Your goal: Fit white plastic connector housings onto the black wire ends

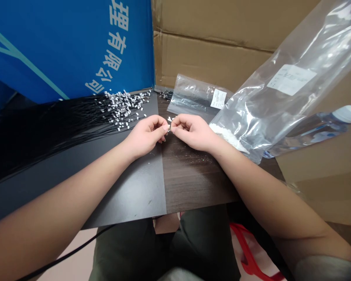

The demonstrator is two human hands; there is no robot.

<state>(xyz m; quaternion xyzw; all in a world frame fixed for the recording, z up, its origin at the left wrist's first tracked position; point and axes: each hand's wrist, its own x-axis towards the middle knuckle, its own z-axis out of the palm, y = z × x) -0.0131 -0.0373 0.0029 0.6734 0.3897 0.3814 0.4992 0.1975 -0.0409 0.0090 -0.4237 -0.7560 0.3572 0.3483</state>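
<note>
Tiny white clip pinched between left hand and right hand.

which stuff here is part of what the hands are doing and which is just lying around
In hand: left hand, right hand, both pinching a small piece; black strands with white tags; probably the big bag of white bits.
Lying about: small bag, water bottle, cardboard box, blue board.

**Counts on the bench**

Two hands: left hand and right hand, one small piece between them. Two clear bags: large bag and small bag. One bottle. One blue board. White tags: too many to count.
</note>
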